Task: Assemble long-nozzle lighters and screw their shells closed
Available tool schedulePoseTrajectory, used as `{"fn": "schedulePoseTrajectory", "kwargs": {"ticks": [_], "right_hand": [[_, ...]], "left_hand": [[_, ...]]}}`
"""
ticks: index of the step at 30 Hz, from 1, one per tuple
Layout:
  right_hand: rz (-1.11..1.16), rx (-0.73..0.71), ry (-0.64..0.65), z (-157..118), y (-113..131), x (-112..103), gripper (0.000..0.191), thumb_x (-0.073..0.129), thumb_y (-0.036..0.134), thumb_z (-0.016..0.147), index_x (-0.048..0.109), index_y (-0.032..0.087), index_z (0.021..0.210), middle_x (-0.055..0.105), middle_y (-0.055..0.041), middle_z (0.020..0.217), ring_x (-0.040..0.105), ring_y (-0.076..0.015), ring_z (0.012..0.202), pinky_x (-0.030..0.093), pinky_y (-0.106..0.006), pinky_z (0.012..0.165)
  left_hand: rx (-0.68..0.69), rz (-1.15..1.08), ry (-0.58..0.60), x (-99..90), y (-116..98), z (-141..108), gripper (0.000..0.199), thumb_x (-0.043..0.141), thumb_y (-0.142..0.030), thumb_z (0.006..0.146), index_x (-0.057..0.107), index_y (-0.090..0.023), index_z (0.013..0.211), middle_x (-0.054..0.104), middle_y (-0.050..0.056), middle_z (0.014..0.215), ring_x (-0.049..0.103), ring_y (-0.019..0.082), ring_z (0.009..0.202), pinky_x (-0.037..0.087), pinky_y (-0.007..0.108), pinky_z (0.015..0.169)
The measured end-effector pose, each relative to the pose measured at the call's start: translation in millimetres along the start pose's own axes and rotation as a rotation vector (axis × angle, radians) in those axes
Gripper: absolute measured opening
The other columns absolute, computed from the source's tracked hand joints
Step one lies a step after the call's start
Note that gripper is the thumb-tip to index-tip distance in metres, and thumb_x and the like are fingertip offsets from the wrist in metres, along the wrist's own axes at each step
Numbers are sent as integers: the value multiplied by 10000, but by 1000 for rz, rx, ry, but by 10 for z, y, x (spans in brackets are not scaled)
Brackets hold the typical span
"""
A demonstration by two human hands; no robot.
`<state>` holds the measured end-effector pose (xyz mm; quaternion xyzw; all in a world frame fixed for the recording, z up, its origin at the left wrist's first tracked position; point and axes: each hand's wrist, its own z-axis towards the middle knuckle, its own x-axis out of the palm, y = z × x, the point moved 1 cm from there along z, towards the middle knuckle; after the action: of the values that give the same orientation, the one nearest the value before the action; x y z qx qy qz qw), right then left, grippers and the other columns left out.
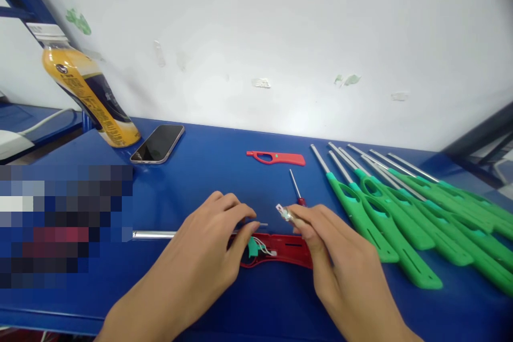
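On the blue table lies the opened red half-shell (290,248) of a long-necked lighter. Inside it sit a teal trigger (253,247) and white wires (263,246), and a metal barrel (154,235) extends left. My left hand (216,235) is over the shell's left end, thumb and forefinger pinched around a thin pale tube (262,224) that sticks out to the right. Above the shell's right end, my right hand (336,251) grips a small part with a white and metallic tip (284,212); the fingers hide its rest.
Several green lighters (372,208) with metal barrels lie on the right. A red-handled screwdriver (296,187) and a red shell half (280,158) lie beyond my hands. A phone (158,144) and a yellow drink bottle (90,91) are back left, near the white wall (280,37).
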<state>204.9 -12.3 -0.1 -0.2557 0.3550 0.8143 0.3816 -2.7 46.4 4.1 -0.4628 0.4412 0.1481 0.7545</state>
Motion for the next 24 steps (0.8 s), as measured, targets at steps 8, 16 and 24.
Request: {"fn": "schedulePoseTrajectory", "kwargs": {"ticks": [8,16,24], "right_hand": [[-17,177,32,93,-9,-88,380,456,266,1112,546,243,744,603,31,672,573,-126,584,411,-290,542],[-12,157,95,56,10,-26,448,475,290,1117,401,236,679,497,59,574,423,-99,500,304,-308,510],[-17,117,136,52,27,29,437,467,267,1130,521,231,698,563,34,621,504,-125,550,341,-329,567]], "left_hand": [[-43,-101,19,125,42,13,247,514,-277,1076,760,-267,1098,731,28,1011,650,228,968,471,361,875],[22,-140,19,95,45,26,289,471,-266,1092,737,-268,979,708,8,986,631,203,929,439,343,872],[3,-141,66,15,-12,-4,207,465,-260,1099,629,-257,972,682,-12,963,579,208,932,398,354,898]]}}
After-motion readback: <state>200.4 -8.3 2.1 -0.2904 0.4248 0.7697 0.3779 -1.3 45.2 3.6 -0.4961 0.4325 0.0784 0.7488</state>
